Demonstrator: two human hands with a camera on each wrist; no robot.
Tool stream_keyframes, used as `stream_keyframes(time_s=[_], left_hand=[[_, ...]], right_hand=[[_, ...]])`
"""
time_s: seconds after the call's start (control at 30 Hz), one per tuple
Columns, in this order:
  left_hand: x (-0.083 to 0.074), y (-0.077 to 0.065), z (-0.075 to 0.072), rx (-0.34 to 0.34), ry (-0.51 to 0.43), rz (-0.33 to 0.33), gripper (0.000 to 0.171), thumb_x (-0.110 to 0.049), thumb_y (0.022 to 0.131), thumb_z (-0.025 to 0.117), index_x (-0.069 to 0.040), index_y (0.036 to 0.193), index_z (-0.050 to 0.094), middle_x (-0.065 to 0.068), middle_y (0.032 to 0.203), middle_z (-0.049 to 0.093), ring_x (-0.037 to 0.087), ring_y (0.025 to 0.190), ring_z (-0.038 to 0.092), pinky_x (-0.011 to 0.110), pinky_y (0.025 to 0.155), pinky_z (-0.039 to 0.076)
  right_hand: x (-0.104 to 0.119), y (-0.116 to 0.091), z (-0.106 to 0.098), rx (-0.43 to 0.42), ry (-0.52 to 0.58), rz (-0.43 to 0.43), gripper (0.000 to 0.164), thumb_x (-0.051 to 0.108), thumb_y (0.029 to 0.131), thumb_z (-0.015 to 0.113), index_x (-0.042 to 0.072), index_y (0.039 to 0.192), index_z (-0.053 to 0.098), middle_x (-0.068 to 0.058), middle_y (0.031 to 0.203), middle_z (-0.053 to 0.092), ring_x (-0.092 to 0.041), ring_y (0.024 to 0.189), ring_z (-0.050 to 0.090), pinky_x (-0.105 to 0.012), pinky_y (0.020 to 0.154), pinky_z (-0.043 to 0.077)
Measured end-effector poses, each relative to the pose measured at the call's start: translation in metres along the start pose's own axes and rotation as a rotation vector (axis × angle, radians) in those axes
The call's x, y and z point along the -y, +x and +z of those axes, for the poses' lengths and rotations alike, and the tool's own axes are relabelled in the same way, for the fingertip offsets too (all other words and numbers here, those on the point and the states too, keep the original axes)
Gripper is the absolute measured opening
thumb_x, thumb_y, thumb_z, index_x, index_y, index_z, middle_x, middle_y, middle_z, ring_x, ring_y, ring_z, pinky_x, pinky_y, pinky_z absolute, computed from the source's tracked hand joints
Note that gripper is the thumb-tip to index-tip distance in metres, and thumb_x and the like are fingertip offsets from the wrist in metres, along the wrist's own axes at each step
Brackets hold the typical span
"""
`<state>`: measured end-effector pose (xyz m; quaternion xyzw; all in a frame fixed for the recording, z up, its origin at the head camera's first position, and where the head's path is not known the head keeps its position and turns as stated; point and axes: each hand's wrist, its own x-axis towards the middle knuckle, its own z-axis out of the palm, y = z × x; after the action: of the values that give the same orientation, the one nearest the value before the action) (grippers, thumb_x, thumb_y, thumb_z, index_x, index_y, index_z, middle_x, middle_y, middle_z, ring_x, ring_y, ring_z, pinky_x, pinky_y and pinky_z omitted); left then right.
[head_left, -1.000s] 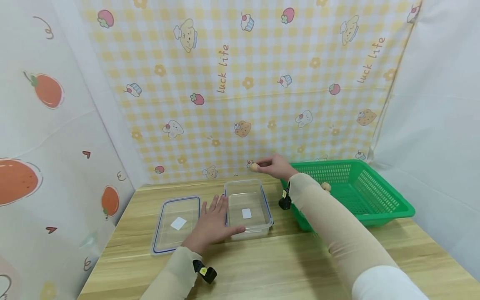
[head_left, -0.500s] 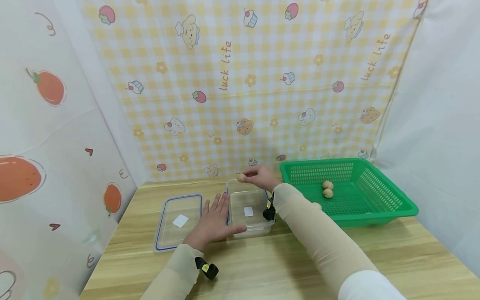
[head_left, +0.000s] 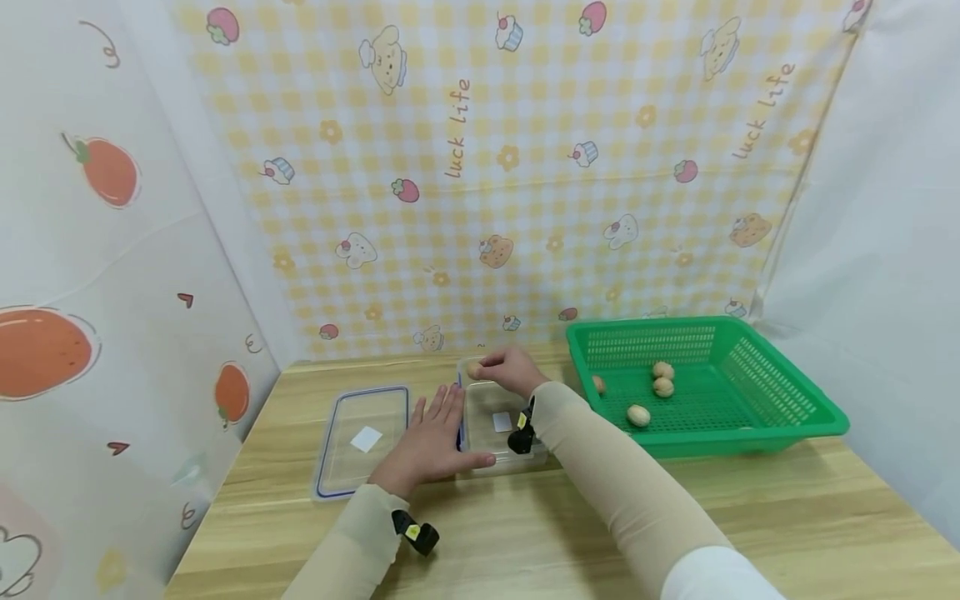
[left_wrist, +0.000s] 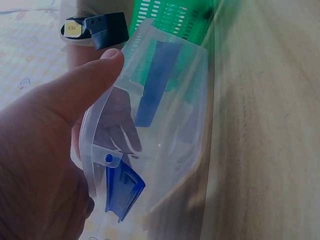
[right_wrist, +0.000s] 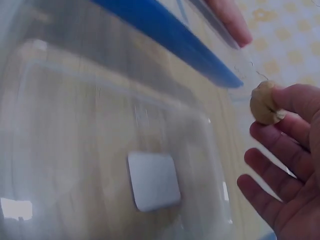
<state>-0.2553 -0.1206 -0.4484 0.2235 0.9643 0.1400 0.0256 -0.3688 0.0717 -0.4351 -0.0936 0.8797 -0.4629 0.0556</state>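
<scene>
- Tan and wrinkled, the small round walnut [right_wrist: 264, 102] sits pinched at the fingertips of my right hand [head_left: 508, 371], above the far left corner of the clear rectangular plastic container [head_left: 498, 423]; my other fingers [right_wrist: 274, 154] hang loosely curled below it.
- In the right wrist view the nut is clear of the container's walls, with the box's floor and its white square sticker [right_wrist: 153, 181] below.
- The container stands open on the light wooden table [head_left: 750, 508], its blue side clasp [left_wrist: 121, 192] hanging down at the near wall.
- My left hand [head_left: 430, 440] steadies that box: the thumb [left_wrist: 80, 85] lies straight along the near rim, and the fingers spread flat against its left wall, so the hand is relaxed rather than clenched.
- Just left of the box lies its clear flat lid with a blue rim [head_left: 362, 440], flat on the table, partly under my left palm's edge.
- To the right, near the container but apart from it, stands a green perforated plastic basket [head_left: 787, 412].
- Four more walnuts [head_left: 638, 415] lie inside it, two touching at the middle, one nearer me, one by the left wall.
- Both my forearms wear beige sleeves [head_left: 630, 492], each with a small black wrist device [head_left: 415, 533].
- Behind the table hangs a yellow checked cloth with cartoon prints [head_left: 525, 167].
</scene>
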Motion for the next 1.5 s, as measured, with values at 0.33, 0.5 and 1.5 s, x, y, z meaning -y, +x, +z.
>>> stream_keyframes(time_s=[0.33,0.5,1.5], left_hand=[[-0.002,0.0,-0.001,0.011,0.004,0.008,0.121,-0.079,0.082,0.058,-0.002,0.162,0.009,0.015,0.169,0.009,0.03,0.156,-0.001,0.059,0.122,0.002],[-0.004,-0.001,0.003,0.026,-0.015,0.007,0.12,-0.078,0.083,0.059,-0.002,0.162,0.008,0.015,0.169,0.008,0.031,0.156,-0.001,0.059,0.122,0.001],[0.001,0.004,0.001,0.013,0.006,-0.001,0.124,-0.083,0.081,0.056,-0.003,0.162,0.007,0.013,0.169,0.006,0.031,0.156,0.0,0.059,0.122,0.001]], right_hand=[[-0.001,0.001,0.011,0.003,-0.016,0.07,0.034,0.033,0.09,0.077,0.01,0.115,0.078,-0.007,0.115,0.074,-0.027,0.111,0.066,-0.045,0.1,0.051],[-0.009,0.001,0.015,0.003,-0.008,0.082,0.029,0.029,0.087,0.08,0.009,0.108,0.079,-0.005,0.107,0.076,-0.024,0.104,0.068,-0.042,0.096,0.053],[-0.024,0.03,0.028,-0.011,-0.059,0.106,0.021,0.025,0.079,0.087,0.011,0.093,0.08,0.0,0.093,0.074,-0.017,0.079,0.062,-0.03,0.068,0.051]])
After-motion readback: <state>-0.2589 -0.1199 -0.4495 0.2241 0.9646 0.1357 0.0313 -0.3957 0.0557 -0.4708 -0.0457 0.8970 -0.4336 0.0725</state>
